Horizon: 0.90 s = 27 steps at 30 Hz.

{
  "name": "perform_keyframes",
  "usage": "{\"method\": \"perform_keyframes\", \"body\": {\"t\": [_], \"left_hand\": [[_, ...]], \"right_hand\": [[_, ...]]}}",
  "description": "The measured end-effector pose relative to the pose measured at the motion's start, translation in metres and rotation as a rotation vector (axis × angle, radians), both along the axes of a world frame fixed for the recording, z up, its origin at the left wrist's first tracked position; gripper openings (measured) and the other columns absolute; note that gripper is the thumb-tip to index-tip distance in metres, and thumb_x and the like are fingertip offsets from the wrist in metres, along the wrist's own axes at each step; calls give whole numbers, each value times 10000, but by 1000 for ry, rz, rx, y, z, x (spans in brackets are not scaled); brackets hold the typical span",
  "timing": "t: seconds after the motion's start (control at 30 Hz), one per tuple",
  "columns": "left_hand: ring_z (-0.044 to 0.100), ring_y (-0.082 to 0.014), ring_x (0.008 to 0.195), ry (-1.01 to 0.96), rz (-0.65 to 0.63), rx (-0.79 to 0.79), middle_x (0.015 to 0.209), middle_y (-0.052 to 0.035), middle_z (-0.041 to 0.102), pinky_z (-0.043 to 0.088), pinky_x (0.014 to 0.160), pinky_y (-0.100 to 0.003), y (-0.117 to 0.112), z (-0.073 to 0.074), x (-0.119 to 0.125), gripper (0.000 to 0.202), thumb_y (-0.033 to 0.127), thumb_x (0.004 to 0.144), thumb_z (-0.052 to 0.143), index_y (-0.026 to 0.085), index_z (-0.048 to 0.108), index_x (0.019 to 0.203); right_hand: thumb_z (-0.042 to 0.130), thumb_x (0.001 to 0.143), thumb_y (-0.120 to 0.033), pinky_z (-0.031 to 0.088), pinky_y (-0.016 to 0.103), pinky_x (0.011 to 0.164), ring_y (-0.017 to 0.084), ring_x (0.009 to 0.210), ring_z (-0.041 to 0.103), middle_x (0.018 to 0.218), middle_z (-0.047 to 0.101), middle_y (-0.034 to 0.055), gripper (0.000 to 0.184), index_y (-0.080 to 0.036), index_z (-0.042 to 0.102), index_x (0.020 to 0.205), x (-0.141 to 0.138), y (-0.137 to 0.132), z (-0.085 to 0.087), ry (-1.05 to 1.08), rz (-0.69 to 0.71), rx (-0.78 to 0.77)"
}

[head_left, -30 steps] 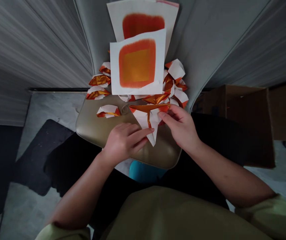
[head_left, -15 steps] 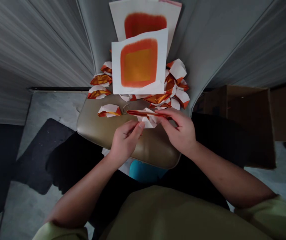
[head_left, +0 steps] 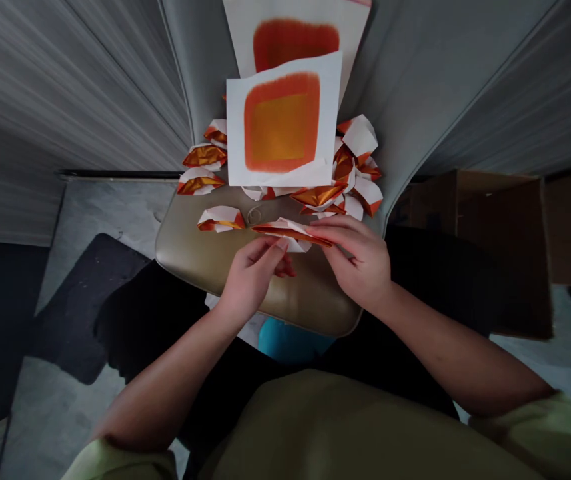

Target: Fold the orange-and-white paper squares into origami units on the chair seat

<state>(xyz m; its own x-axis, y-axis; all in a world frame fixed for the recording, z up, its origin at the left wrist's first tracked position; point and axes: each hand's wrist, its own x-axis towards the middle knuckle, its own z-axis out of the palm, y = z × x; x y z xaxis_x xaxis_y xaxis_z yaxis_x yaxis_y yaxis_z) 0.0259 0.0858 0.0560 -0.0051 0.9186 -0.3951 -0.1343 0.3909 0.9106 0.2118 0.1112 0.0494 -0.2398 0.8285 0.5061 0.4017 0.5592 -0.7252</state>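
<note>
Head view shows a folded paper piece (head_left: 290, 233), white with an orange-gold edge, held in the air just above a tan padded seat (head_left: 180, 243); the left hand (head_left: 252, 277) grasps it from below with bent fingers, and the right hand (head_left: 355, 260) pinches its other end with long, closed fingers; this two-sided grip seems to keep the narrow fold pressed flat. Other folded pieces (head_left: 220, 219) lie on the seat and around its far edge, apparently kept within easy reach; two sheets printed with orange squares (head_left: 282, 123) stand beyond them, one overlapping the other; a teal object (head_left: 290, 343) shows below the seat; a cardboard box (head_left: 495, 253) stands on the right.
</note>
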Motion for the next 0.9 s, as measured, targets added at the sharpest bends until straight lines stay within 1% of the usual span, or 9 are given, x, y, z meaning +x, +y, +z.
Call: {"method": "perform_keyframes", "body": {"t": [0.1, 0.2, 0.4, 0.53, 0.63, 0.77, 0.83, 0.9], "left_hand": [[699, -138, 577, -38, 11, -34, 759, -15, 721, 537, 576, -235, 0, 0, 1, 409, 580, 819, 744, 179, 674, 847], [693, -136, 542, -43, 40, -54, 770, -12, 735, 537, 563, -236, -1, 3, 2, 433, 594, 796, 768, 187, 653, 889], [690, -123, 517, -112, 104, -103, 766, 24, 717, 512, 534, -214, 0, 8, 6, 383, 488, 776, 796, 205, 564, 889], [690, -114, 514, -160, 99, -152, 808, 23, 719, 503, 521, -206, 2, 6, 8, 376, 450, 763, 793, 199, 572, 935], [698, -118, 520, -178, 109, -172, 793, 28, 717, 489, 508, -194, 3, 3, 10, 342, 407, 766, 776, 199, 577, 951], [691, -114, 521, -154, 138, -138, 716, 55, 675, 491, 507, -195, 3, -3, 11, 270, 371, 805, 744, 213, 544, 893], [681, -109, 530, -85, 162, -91, 689, 63, 652, 503, 515, -202, 3, -6, 12, 238, 346, 842, 717, 223, 514, 859], [689, -110, 583, -1, 188, -20, 717, 53, 659, 528, 542, -211, 3, -8, 15, 212, 308, 872, 693, 230, 497, 848]], "right_hand": [[579, 940, -33, 602, 342, 960, 164, 1076, 724, 1130, 760, 8, 427, -336, 761, 1181, 0, 0, -2, -18, -1, 23], [565, 950, -42, 608, 339, 948, 168, 1076, 724, 1138, 755, 8, 446, -357, 757, 1199, 1, -1, -3, -51, 1, 55], [553, 955, -49, 617, 353, 925, 179, 1060, 731, 1135, 754, 22, 422, -335, 766, 1180, 1, -3, -5, -122, -6, 93], [547, 951, -47, 614, 374, 942, 188, 1085, 725, 1148, 754, 28, 418, -329, 768, 1166, 1, -1, -7, -150, -12, 98], [535, 952, -44, 611, 392, 954, 194, 1103, 719, 1162, 750, 32, 433, -336, 765, 1172, 1, 0, -8, -157, -2, 88], [533, 953, -60, 607, 413, 957, 205, 1107, 716, 1167, 749, 35, 430, -347, 764, 1175, 1, 1, -10, -156, 11, 70], [537, 953, -70, 604, 421, 965, 211, 1112, 715, 1170, 749, 29, 424, -354, 766, 1168, 1, 1, -11, -150, 10, 50], [541, 947, -71, 601, 425, 975, 214, 1114, 716, 1170, 751, 14, 427, -366, 769, 1158, 0, 1, -11, -147, 9, 23]]}}
